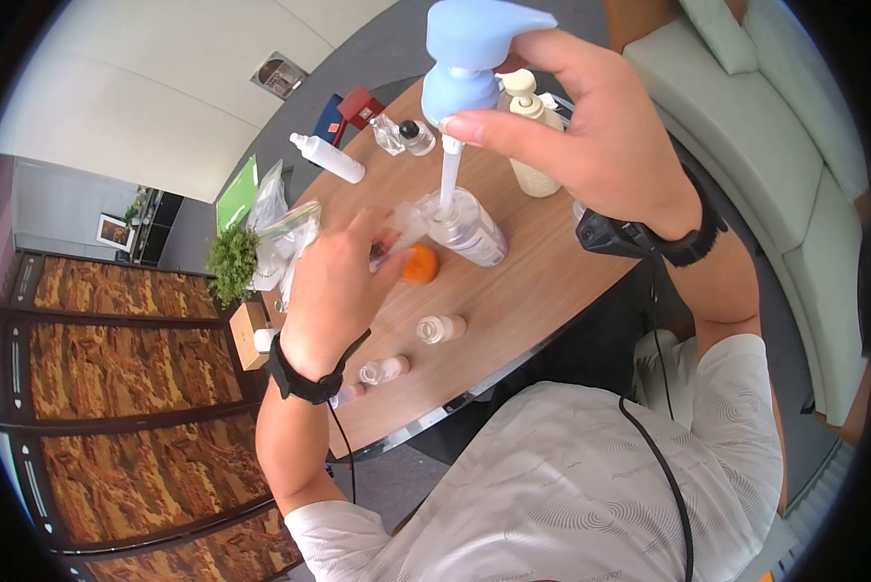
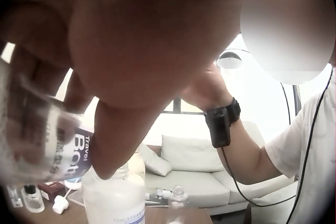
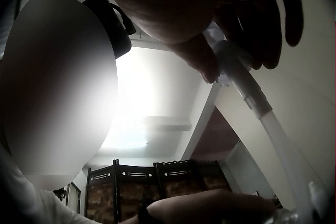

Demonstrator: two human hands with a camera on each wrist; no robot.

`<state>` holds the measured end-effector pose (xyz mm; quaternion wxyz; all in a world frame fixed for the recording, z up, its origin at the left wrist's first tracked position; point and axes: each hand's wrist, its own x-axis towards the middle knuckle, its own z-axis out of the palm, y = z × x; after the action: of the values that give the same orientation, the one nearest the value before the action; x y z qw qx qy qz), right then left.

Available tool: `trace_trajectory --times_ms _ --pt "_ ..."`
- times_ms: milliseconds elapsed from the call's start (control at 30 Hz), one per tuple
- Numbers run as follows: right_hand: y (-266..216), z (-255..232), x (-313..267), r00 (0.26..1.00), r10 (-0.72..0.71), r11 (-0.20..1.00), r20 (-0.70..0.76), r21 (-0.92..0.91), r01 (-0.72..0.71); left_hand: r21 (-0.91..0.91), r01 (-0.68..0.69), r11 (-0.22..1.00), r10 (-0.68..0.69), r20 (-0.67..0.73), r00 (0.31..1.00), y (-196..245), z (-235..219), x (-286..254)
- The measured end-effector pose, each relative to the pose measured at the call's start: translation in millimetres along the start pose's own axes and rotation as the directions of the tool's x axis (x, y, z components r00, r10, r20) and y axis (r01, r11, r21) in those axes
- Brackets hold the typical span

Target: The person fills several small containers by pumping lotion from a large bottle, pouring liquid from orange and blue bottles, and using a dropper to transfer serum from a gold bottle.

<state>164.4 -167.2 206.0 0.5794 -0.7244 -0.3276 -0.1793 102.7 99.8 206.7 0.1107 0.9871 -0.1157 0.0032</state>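
My right hand [image 1: 605,141] grips a light blue pump head [image 1: 467,48] between thumb and fingers, high over the table. Its pale dip tube [image 1: 450,175] runs down to the mouth of a large clear bottle [image 1: 476,235] that stands upright. In the right wrist view the tube [image 3: 286,155] slants down from the fingers. My left hand [image 1: 331,291] holds a small clear travel bottle [image 2: 44,140], tilted, beside the large bottle's neck. Its label reads "Travel Bott". An orange, round thing [image 1: 419,264] lies just under the left hand, partly covered by it.
Two small clear bottles [image 1: 441,329] [image 1: 384,371] lie or stand near the table's front edge. A cream pump bottle [image 1: 534,145] stands at the right. Farther back are a white spray bottle [image 1: 329,158], a black-capped bottle [image 1: 416,138] and plastic bags [image 1: 280,238].
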Motion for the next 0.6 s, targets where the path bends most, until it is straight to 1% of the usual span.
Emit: trace_trajectory --times_ms 200,300,333,400,433,467,500,567,600 --pt "23.9 25.0 2.6 0.983 -0.184 0.982 0.005 -0.033 0.184 -0.217 -0.005 0.976 -0.026 -0.137 0.990 4.4 7.3 -16.5" --pt "36.8 37.5 -0.8 0.978 -0.206 0.976 0.043 -0.069 0.208 -0.340 -0.004 0.941 -0.083 -0.241 0.967 8.9 13.4 -34.0" --pt "35.4 38.7 -3.3 0.986 -0.151 0.985 0.078 -0.071 0.156 -0.375 -0.041 0.926 -0.070 -0.278 0.958 11.6 17.2 -41.1" --pt "39.3 43.7 -6.4 0.983 -0.140 0.986 0.117 -0.076 0.149 -0.440 -0.115 0.891 -0.056 -0.357 0.932 19.8 27.1 -57.4" --pt "41.9 46.2 -8.5 0.981 -0.136 0.986 0.138 -0.080 0.147 -0.454 -0.097 0.886 -0.064 -0.325 0.944 26.1 33.2 -68.0" --pt "43.7 47.8 -12.3 0.979 -0.128 0.983 0.159 -0.111 0.146 -0.477 -0.127 0.870 -0.036 -0.319 0.947 31.6 44.1 -75.6" --pt "46.6 49.8 -14.6 0.979 -0.102 0.988 0.174 -0.096 0.120 -0.498 -0.159 0.853 -0.008 -0.317 0.949 35.5 57.7 -80.5" --pt "48.5 52.2 -17.0 0.978 -0.053 0.995 0.202 -0.070 0.069 -0.581 -0.123 0.805 -0.008 -0.219 0.976 45.1 82.7 -89.4" --pt "42.5 48.3 -15.2 0.965 0.032 0.999 0.260 -0.042 -0.022 -0.622 -0.103 0.776 -0.006 -0.170 0.985 49.3 95.6 -89.4"
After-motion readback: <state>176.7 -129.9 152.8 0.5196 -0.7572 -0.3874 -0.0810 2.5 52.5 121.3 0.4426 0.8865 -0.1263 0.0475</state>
